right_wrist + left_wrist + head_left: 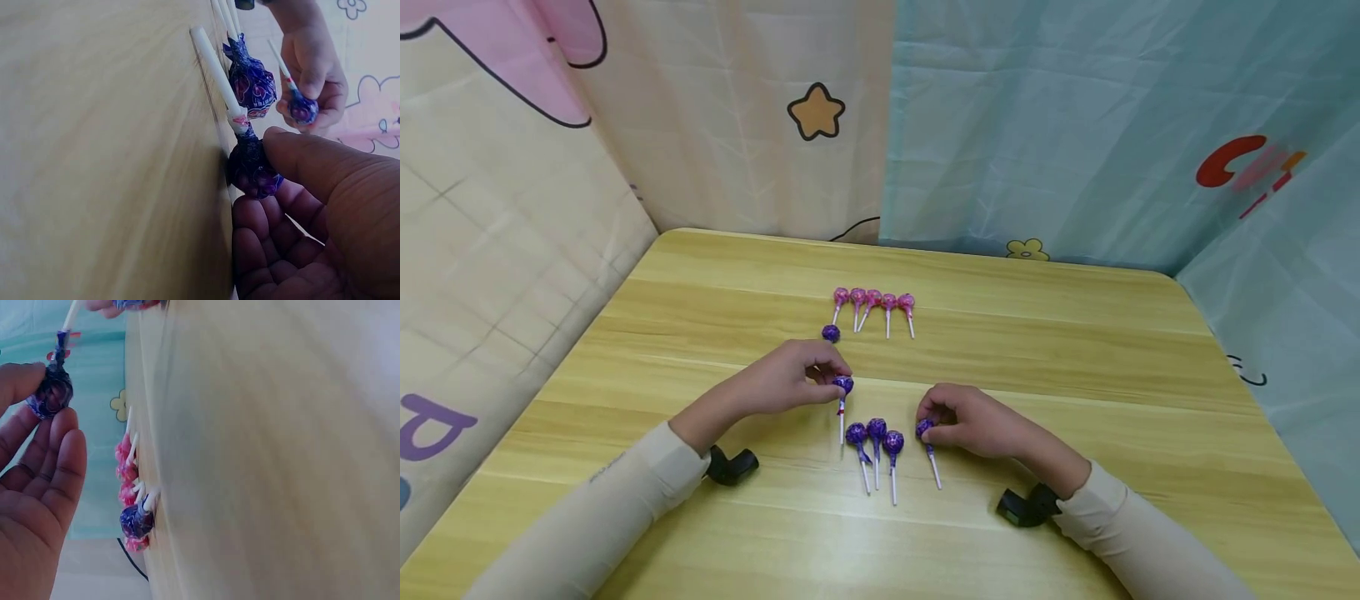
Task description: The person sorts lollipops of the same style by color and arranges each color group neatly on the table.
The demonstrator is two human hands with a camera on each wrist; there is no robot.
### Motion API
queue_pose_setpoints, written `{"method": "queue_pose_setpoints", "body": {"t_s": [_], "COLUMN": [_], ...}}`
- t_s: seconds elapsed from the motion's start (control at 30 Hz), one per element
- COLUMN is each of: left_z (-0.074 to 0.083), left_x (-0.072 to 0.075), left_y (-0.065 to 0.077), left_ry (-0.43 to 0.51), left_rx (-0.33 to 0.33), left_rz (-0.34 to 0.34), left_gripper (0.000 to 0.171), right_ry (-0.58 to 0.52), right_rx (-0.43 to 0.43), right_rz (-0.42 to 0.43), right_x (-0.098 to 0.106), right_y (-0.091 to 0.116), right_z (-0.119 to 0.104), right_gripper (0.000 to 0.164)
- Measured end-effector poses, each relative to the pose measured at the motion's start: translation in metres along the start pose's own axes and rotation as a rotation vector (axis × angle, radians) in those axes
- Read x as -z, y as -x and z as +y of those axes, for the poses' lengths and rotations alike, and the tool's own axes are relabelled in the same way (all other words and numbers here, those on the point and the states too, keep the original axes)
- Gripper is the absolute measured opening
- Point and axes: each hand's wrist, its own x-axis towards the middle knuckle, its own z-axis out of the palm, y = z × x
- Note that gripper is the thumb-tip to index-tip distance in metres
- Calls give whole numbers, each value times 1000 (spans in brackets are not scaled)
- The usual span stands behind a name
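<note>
My left hand (797,375) pinches a purple-wrapped lollipop (51,394) by its candy head, its white stick pointing toward me in the head view. In the right wrist view that lollipop is up off the table. My right hand (973,421) pinches another purple lollipop (253,167) by the head, low at the tabletop. Between the hands lie several purple lollipops (877,428) side by side, sticks toward me. Beyond my left hand one more purple lollipop (831,333) lies just below the pink row, its stick hidden behind the hand.
A row of several pink lollipops (873,297) lies farther back on the wooden table (1075,333), sticks toward me. Black wrist mounts (730,467) sit under both forearms. Printed curtains (1037,108) hang behind the table's far edge.
</note>
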Motion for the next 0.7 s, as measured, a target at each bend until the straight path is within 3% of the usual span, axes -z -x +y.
{"method": "queue_pose_setpoints", "body": {"t_s": [0.27, 0.7], "left_z": [-10, -22], "left_x": [13, 27], "left_y": [-14, -30], "left_ry": [-9, 14], "left_rx": [-17, 14], "left_rz": [38, 107], "left_gripper": [15, 17], "right_ry": [-10, -22], "right_rx": [-21, -36], "right_rz": [-4, -12], "right_x": [0, 0], "right_y": [-1, 0], "right_z": [-1, -3], "right_gripper": [10, 10]}}
